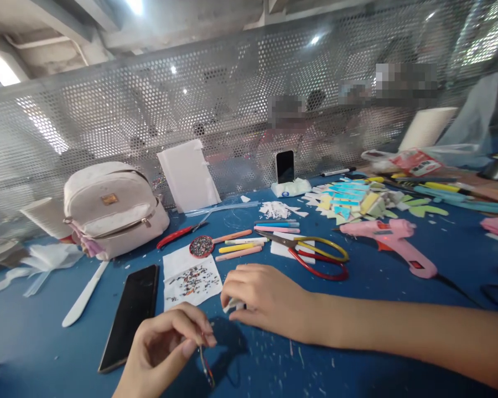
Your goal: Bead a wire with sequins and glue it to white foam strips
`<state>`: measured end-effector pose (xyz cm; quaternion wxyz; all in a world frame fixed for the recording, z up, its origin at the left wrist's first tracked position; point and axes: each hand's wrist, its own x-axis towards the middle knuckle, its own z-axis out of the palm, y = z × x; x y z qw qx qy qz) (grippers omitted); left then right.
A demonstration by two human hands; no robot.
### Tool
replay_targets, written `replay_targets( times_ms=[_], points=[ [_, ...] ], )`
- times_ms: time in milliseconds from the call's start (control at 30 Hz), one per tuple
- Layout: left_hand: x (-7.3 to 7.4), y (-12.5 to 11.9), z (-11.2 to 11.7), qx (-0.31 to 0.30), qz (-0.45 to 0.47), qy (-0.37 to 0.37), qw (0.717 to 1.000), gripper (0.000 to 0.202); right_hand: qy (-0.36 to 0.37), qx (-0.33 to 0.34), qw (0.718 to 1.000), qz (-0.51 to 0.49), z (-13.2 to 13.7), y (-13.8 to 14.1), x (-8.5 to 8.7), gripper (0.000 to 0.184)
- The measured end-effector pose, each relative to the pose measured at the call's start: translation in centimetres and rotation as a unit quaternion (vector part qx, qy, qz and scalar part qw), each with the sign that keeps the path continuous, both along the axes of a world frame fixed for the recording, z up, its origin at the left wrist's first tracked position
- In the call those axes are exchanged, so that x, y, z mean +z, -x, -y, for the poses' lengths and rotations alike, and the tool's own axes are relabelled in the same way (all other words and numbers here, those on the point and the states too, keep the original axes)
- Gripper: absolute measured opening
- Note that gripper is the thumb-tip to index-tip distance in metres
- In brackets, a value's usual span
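My left hand (166, 345) is low in the view, fingers pinched on a thin dark tool like tweezers (206, 366) that points down at the blue table (357, 298). Just above it, my right hand (261, 296) lies curled on the table with its fingers closed on a small white piece (233, 304). A white paper sheet strewn with tiny coloured beads (191, 281) lies just above and left of my right hand. A black phone (130, 315) lies face up left of my left hand.
Scissors with yellow and red handles (315, 254), several coloured pens (240, 243), a small round dish of beads (201, 246), a pink glue gun (392, 240) and a pile of cut foam shapes (348, 199) lie beyond. A beige backpack (112, 207) sits at left. People sit behind a perforated metal screen (149, 110).
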<state>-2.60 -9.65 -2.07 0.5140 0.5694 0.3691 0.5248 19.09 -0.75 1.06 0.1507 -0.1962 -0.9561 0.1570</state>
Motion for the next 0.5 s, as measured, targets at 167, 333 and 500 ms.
replay_targets(
  times_ms=[167, 333, 500],
  points=[
    [0.1, -0.4, -0.3, 0.025, 0.004, -0.001, 1.0, 0.014, 0.205, -0.018, 0.975, -0.079, -2.0, -0.1, -0.4, 0.029],
    [0.2, -0.1, -0.6, 0.036, 0.001, 0.01, 0.999, 0.015, 0.286, -0.053, 0.953, -0.087, -3.6, -0.1, -1.6, 0.031],
    [0.5, 0.0, -1.2, 0.041, -0.02, 0.008, 0.999, 0.016, 0.156, -0.083, 0.984, 0.008, -3.6, 1.0, -2.1, 0.031]
  ],
)
